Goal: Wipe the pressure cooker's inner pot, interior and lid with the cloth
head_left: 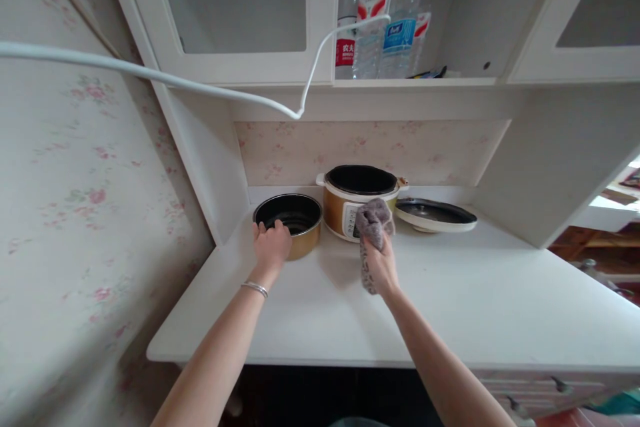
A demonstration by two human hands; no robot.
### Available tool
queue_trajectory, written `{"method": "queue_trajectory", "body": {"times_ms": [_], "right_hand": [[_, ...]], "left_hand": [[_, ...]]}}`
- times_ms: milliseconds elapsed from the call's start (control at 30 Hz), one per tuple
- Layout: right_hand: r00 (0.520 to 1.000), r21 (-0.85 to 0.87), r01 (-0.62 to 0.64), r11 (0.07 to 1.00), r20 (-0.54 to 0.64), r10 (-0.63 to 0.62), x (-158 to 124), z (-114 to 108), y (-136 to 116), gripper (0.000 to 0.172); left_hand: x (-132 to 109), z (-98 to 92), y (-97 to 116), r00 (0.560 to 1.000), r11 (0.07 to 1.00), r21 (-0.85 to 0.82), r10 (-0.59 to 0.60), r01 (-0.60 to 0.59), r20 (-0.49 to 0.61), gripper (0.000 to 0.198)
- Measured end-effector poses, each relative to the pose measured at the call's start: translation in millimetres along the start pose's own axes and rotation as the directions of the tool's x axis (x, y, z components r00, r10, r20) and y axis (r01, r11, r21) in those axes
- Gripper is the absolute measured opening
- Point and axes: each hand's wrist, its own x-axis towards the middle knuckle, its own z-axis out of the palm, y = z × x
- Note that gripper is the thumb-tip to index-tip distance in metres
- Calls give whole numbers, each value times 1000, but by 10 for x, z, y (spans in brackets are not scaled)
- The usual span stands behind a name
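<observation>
A gold pot with a black inside (306, 242) stands on the white counter at the left. My left hand (273, 245) is closed on its near left rim, fingertips over the edge. To the right of the pot is a gold and white cooker (334, 212), open at the top, with a dark inside and a button panel on its front. My right hand (381, 263) grips a bunched grey-brown cloth (373, 223) in front of the cooker's right side. A black and white lid (437, 213) lies upturned to the right of the cooker.
Plastic bottles (370, 27) stand on the shelf above. A white cable (225, 90) crosses the upper left view. Cabinet panels rise on both sides of the counter (465, 307), with a flowered wall (90, 213) at the left. Drawers (540, 390) are below right.
</observation>
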Motion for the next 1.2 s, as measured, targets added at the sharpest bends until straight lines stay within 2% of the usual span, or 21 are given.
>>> {"method": "queue_trajectory", "body": {"times_ms": [67, 167, 267, 367, 467, 567, 633, 667, 733, 833, 900, 933, 1000, 1100, 1200], "right_hand": [[995, -48, 49, 998, 88, -45, -34, 393, 161, 50], [973, 7, 24, 1000, 228, -25, -144, 953, 415, 59], [968, 40, -78, 996, 241, 66, -225, 1239, 588, 65], [964, 32, -123, 992, 240, 112, -182, 1230, 669, 59], [950, 10, -179, 984, 262, 170, -45, 1132, 716, 58], [935, 1, -229, 973, 279, 219, 81, 1100, 744, 59], [927, 3, -238, 971, 298, 226, 110, 1118, 751, 59], [923, 5, -244, 970, 307, 231, 102, 1133, 751, 58], [913, 8, -263, 965, 324, 247, 45, 1169, 750, 58], [901, 3, -288, 958, 340, 270, -86, 1234, 753, 57], [905, 21, -275, 961, 345, 251, -148, 1274, 755, 56], [909, 38, -269, 963, 341, 240, -160, 1288, 755, 56], [916, 72, -270, 960, 326, 233, -141, 1293, 746, 56], [922, 86, -265, 960, 315, 226, -30, 1249, 708, 55], [930, 86, -222, 971, 318, 184, 128, 1194, 665, 57]], "left_hand": [[-6, -19, 79, 1000, 1000, 2, -11, 11, -7, 34], [-47, -65, 185, 1000, 998, -57, -10, 10, -1, 34], [-81, -96, 132, 994, 970, -232, 94, -78, 63, 33], [-17, -92, -183, 970, 877, -444, 235, -184, 61, 33], [176, -63, -668, 940, 828, -491, 337, -270, 51, 38], [374, -21, -1078, 848, 805, -437, 507, -401, 157, 37], [424, 2, -1196, 793, 777, -426, 579, -464, 191, 34], [416, 7, -1196, 786, 769, -426, 590, -477, 186, 33], [342, 4, -1080, 818, 789, -412, 553, -456, 155, 31], [146, -34, -696, 910, 888, -317, 391, -333, 140, 31], [7, -79, -403, 945, 930, -266, 296, -253, 136, 33], [-52, -107, -277, 949, 933, -268, 285, -242, 135, 34], [-128, -165, -112, 931, 904, -313, 344, -292, 123, 37], [-82, -228, -158, 873, 828, -361, 483, -430, 68, 43], [148, -223, -529, 842, 805, -348, 535, -481, 72, 39]]}}
